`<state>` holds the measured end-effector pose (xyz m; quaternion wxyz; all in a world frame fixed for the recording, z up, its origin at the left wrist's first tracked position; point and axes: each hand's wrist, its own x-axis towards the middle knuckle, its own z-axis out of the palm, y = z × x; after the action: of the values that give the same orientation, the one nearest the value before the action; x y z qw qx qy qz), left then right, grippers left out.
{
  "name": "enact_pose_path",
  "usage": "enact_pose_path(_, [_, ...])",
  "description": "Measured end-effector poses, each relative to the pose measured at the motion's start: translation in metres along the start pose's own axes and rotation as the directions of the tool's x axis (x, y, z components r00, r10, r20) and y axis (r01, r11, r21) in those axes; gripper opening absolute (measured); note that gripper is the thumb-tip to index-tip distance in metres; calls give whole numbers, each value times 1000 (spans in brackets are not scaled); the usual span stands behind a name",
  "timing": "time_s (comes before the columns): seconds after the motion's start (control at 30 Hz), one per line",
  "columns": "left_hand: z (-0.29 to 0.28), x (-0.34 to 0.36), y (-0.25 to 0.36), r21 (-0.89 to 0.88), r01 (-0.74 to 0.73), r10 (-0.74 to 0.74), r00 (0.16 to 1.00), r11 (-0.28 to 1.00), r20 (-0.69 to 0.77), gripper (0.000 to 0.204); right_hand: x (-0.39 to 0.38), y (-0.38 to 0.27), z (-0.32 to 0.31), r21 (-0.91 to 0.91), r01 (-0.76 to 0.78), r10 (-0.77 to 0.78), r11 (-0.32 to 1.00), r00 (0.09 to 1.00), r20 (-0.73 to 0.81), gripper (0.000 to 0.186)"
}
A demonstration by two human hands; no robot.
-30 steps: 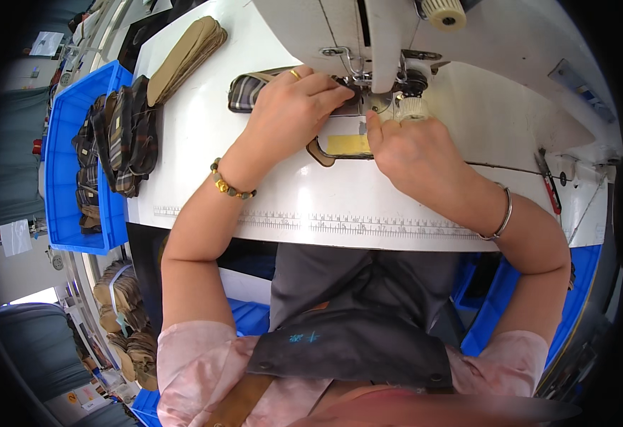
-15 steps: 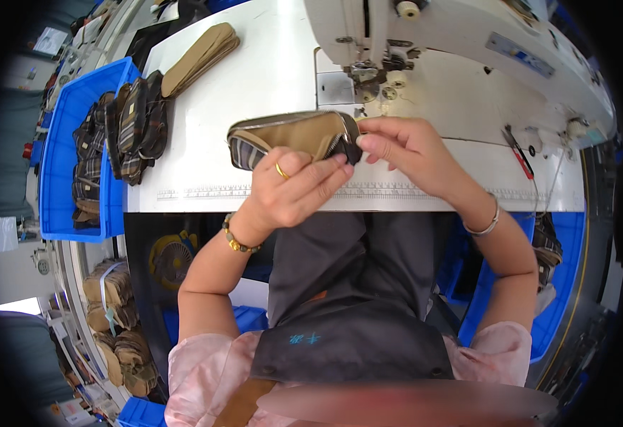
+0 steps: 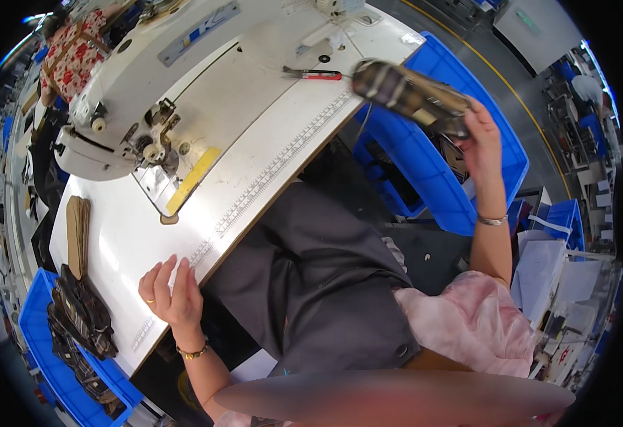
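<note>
A plaid zippered pouch (image 3: 411, 96), dark with pale stripes and slightly blurred, is gripped at one end by my right hand (image 3: 483, 135). The hand holds it above the blue bin (image 3: 421, 171) at the right end of the sewing table. Inside that bin, partly hidden, lie dark pieces. My left hand (image 3: 172, 295) is over the front edge of the white table (image 3: 261, 132), fingers spread and holding nothing. Beyond it, the sewing machine (image 3: 140, 85) stands with a yellow strip (image 3: 192, 181) beside its needle area.
Red-handled thread snips (image 3: 318, 75) lie near the pouch. At the left are stacked tan pieces (image 3: 78, 235), several plaid pouches (image 3: 82, 313) and another blue bin (image 3: 37, 302). A person in a floral top (image 3: 76, 57) is at the far left. A printed ruler runs along the table's front.
My view has turned to the right. The pouch, held in both hands before, has swung right in my right hand alone. My left hand has let go and opened.
</note>
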<state>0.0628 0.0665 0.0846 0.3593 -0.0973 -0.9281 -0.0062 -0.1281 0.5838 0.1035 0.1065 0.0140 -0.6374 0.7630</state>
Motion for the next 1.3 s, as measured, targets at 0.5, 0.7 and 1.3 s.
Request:
enact_pose_path(0.5, [-29, 13, -121, 181, 351, -339, 936, 919, -92, 15, 36, 37, 131, -522, 847, -509, 98, 494, 705, 27])
enact_pose_path(0.7, [-19, 18, -204, 162, 671, -679, 734, 723, -11, 18, 1, 51, 302, 365, 921, -489, 135, -258, 833, 27])
enact_pose_path(1.3, [10, 31, -255, 242, 682, -724, 656, 690, 215, 19, -11, 97, 399, 696, 705, -550, 137, -530, 645, 24])
